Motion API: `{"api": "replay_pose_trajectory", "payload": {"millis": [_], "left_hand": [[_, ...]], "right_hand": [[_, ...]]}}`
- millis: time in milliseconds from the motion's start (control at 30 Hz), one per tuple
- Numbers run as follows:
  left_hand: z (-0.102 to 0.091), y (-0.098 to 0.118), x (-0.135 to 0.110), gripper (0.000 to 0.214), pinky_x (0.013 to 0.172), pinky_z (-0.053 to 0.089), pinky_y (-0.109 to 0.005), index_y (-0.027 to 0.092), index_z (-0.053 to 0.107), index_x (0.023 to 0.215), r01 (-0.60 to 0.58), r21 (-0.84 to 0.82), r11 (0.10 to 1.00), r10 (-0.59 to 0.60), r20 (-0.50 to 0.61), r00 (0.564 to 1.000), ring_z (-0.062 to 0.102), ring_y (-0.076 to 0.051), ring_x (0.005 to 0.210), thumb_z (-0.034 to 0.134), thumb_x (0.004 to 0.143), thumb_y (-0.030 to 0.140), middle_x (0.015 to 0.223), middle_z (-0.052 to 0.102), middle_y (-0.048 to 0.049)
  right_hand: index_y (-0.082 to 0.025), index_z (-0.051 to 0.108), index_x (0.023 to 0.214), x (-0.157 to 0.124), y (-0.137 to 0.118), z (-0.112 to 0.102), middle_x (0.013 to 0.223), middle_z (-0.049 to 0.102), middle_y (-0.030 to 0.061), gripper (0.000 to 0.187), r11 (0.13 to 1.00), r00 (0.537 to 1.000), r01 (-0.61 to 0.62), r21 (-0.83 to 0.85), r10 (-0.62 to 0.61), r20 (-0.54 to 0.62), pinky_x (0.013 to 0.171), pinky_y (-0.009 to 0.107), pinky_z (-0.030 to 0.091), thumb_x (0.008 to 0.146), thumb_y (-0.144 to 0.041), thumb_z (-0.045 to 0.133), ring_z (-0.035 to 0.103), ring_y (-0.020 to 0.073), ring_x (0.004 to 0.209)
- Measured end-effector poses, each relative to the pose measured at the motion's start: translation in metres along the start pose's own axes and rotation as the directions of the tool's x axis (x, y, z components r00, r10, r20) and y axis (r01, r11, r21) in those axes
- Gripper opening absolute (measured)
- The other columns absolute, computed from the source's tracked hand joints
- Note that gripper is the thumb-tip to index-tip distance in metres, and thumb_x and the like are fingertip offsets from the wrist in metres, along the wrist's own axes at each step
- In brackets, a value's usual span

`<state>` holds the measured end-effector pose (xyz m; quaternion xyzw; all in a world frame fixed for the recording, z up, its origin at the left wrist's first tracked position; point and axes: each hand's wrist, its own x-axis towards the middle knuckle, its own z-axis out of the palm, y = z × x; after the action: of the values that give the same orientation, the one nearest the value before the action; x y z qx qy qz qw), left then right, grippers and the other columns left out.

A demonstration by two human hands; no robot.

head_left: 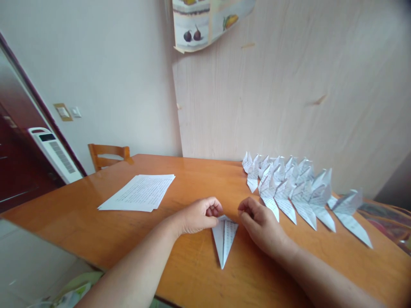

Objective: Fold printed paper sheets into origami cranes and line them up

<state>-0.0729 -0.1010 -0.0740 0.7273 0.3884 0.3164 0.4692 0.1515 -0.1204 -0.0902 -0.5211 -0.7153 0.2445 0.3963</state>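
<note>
A folded kite-shaped paper (224,240) with printed text lies on the table, its long point toward me. My left hand (201,215) is at the paper's upper left corner, fingers curled and the thumb on its edge. Just right of the paper's upper right corner is my right hand (260,220), its fingers curled in and no paper visible in them. Behind it to the right stand several folded paper figures (302,194) in rows, with upright peaks and long pointed tails. One more paper figure (351,214) sits apart at the far right.
On the left of the wooden table (128,235) lies a stack of printed sheets (138,192). A wooden chair (109,154) stands beyond the left edge. The wall board (272,98) rises behind the table. Clear plastic (391,222) lies at the right edge.
</note>
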Motion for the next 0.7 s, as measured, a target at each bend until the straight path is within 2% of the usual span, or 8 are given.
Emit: {"api": "replay_pose_trajectory", "payload": {"millis": [100, 200, 333, 467, 600, 700], "left_hand": [[0.004, -0.001, 0.001, 0.019, 0.068, 0.044, -0.025, 0.019, 0.064, 0.091, -0.029, 0.015, 0.999, 0.03, -0.023, 0.999, 0.055, -0.014, 0.073, 0.062, 0.073, 0.012, 0.081, 0.061, 0.0], [0.007, -0.003, 0.002, 0.013, 0.063, 0.043, -0.024, 0.018, 0.064, 0.088, -0.054, 0.041, 0.998, 0.056, -0.042, 0.998, 0.053, -0.013, 0.068, 0.066, 0.075, 0.017, 0.075, 0.06, 0.0007], [0.009, -0.007, 0.002, 0.016, 0.065, 0.044, -0.024, 0.018, 0.063, 0.09, -0.053, 0.077, 0.996, 0.055, -0.027, 0.998, 0.055, -0.013, 0.07, 0.063, 0.075, 0.013, 0.077, 0.06, 0.0003], [0.008, -0.008, 0.002, 0.026, 0.067, 0.044, -0.025, 0.019, 0.06, 0.101, -0.018, 0.133, 0.991, 0.023, -0.033, 0.999, 0.057, -0.014, 0.077, 0.057, 0.076, 0.01, 0.085, 0.061, -0.0002], [0.007, -0.006, 0.003, 0.016, 0.065, 0.041, -0.023, 0.019, 0.052, 0.09, -0.023, 0.257, 0.966, 0.041, -0.066, 0.997, 0.052, -0.012, 0.073, 0.054, 0.077, 0.009, 0.08, 0.055, 0.003], [0.006, -0.005, 0.003, 0.011, 0.064, 0.039, -0.023, 0.02, 0.053, 0.087, -0.037, 0.33, 0.943, 0.058, -0.054, 0.997, 0.051, -0.012, 0.073, 0.052, 0.081, 0.011, 0.079, 0.055, 0.0034]], "right_hand": [[-0.025, 0.053, 0.085, -0.005, -0.009, -0.001, 0.062, 0.055, -0.0028, 0.016, 0.998, 0.999, 0.033, -0.06, -0.031, 0.029, 0.053, 0.029, 0.033, 0.089, -0.04, 0.057, 0.051, 0.016, 0.056], [-0.025, 0.056, 0.095, -0.009, -0.013, 0.002, 0.065, 0.058, -0.0013, 0.036, 0.986, 0.999, 0.026, -0.164, -0.02, 0.038, 0.053, 0.03, 0.03, 0.082, -0.056, 0.066, 0.053, 0.0174, 0.056], [-0.023, 0.059, 0.109, -0.011, -0.013, 0.007, 0.081, 0.067, 0.0047, 0.052, 0.964, 0.996, 0.031, -0.262, -0.007, 0.091, 0.058, 0.031, 0.031, 0.075, -0.06, 0.072, 0.061, 0.021, 0.066], [-0.024, 0.058, 0.117, -0.012, -0.015, 0.008, 0.095, 0.071, 0.0069, 0.049, 0.933, 0.986, 0.059, -0.354, 0.0, 0.164, 0.064, 0.031, 0.036, 0.077, -0.05, 0.071, 0.065, 0.024, 0.079], [-0.023, 0.057, 0.118, -0.013, -0.019, 0.005, 0.103, 0.071, 0.0064, 0.044, 0.919, 0.979, 0.072, -0.388, 0.009, 0.204, 0.066, 0.031, 0.039, 0.08, -0.043, 0.068, 0.066, 0.022, 0.081], [-0.023, 0.057, 0.118, -0.013, -0.02, 0.004, 0.101, 0.071, 0.0059, 0.045, 0.917, 0.976, 0.066, -0.393, 0.023, 0.217, 0.066, 0.03, 0.039, 0.08, -0.044, 0.068, 0.066, 0.022, 0.081]]}}
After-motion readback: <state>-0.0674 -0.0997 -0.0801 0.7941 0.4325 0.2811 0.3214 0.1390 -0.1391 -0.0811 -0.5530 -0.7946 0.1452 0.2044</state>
